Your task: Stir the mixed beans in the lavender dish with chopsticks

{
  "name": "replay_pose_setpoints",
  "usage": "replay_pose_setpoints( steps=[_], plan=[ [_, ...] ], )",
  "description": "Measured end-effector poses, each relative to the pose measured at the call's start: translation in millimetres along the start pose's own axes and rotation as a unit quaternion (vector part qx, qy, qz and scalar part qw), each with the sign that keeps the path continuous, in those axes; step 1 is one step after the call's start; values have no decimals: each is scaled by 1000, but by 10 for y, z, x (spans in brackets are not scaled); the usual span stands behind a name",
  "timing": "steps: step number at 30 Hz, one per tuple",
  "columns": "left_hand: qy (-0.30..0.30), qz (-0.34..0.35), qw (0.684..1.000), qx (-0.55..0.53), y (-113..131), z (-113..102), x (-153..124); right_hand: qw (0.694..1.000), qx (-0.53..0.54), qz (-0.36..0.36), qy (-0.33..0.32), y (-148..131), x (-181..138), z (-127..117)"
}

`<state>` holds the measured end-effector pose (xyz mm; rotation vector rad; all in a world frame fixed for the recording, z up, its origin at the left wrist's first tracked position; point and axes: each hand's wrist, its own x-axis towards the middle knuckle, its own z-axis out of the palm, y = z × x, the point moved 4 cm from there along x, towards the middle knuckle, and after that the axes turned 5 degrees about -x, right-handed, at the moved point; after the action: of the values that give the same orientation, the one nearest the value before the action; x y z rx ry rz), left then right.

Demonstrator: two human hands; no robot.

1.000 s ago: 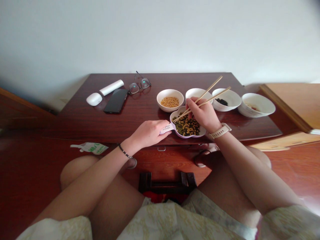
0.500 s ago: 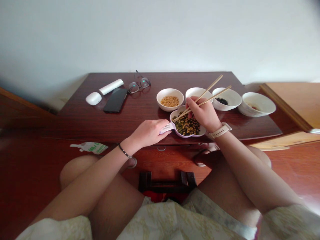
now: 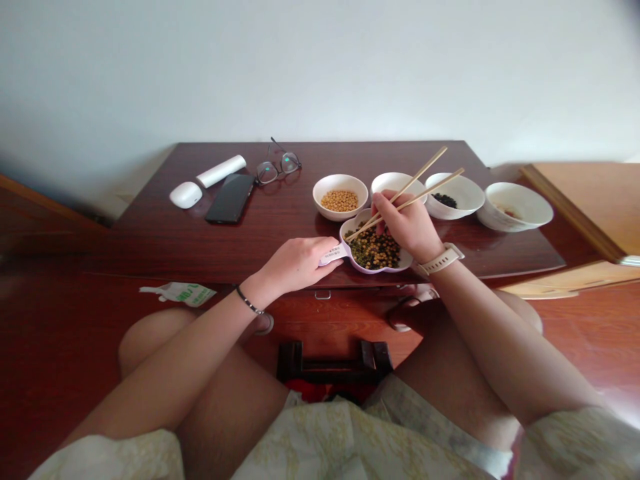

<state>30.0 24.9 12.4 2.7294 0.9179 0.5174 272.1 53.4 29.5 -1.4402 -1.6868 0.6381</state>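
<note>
My left hand [image 3: 300, 261] is closed round the handle of a pale purple, lobed dish [image 3: 345, 229] at the table's front edge. Inside the dish lie mixed beans [image 3: 377, 252], yellow, green and dark. In my right hand [image 3: 406, 225] is a pair of wooden chopsticks [image 3: 425, 163], their tips down among the beans at the dish's left side. Just behind the dish stands a white bowl of yellow beans [image 3: 340, 200]. A second white bowl [image 3: 393, 181] is partly hidden by my right hand, so its contents do not show.
To the right stand a white bowl with black beans [image 3: 467, 193] and another bowl [image 3: 530, 207] with a few reddish bits. A phone [image 3: 230, 199], glasses [image 3: 279, 168], a white tube [image 3: 221, 171] and a white case [image 3: 185, 195] lie at left. A plastic bag [image 3: 183, 293] is below the table.
Almost nothing differs. The whole view has shifted very slightly; both hands keep their holds, and the chopstick tips stay in the same part of the dish.
</note>
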Motion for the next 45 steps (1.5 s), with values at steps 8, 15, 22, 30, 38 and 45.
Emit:
replay_pose_setpoints(
  steps=[8, 15, 22, 30, 38, 45],
  plan=[
    [-2, -4, 1000, -13, 4, -4, 5, 1000, -7, 0, -4, -38, -9, 2],
    [0, -2, 1000, -14, 0, 5, 4, 1000, -9, -3, -4, -50, -15, 2],
    [-3, -9, 1000, -13, 0, 7, 9, 1000, -12, 3, -3, -33, -12, 4],
    [-2, -6, 1000, -16, -4, 11, 4, 1000, -18, -2, -2, -18, -6, 4],
    [-1, -4, 1000, -10, -2, 6, 4, 1000, -17, 0, -2, -35, -13, 2],
    [-9, -11, 1000, -13, -1, 4, 8, 1000, -16, 5, -5, -35, -13, 8]
  ],
)
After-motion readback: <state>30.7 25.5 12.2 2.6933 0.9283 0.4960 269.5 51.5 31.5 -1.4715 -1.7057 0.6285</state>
